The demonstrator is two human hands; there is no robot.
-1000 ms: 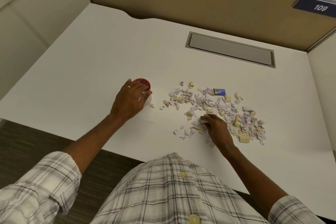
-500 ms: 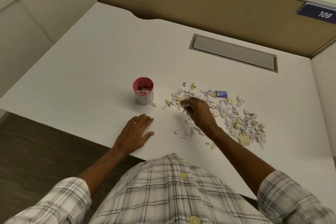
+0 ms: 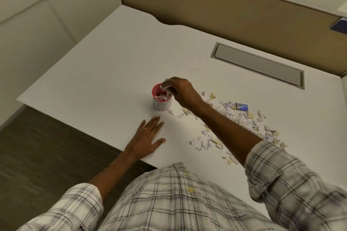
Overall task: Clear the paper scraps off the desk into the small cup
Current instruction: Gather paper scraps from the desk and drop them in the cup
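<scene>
Over the mouth of the small cup (image 3: pixel 162 102) the right hand (image 3: pixel 181 91) now hangs, its curled fingers (image 3: pixel 175 83) pinching a wad of paper scraps (image 3: pixel 165 86) just above the rim. Half a second ago it was picking in the pile (image 3: pixel 244 122), so a load has been carried across and, I judge, only the drop remains. The left hand (image 3: pixel 148 139), on the cup a second ago, lies flat with straight fingers near the front edge of the desk (image 3: pixel 93 80). Most scraps still lie to the cup's right.
</scene>
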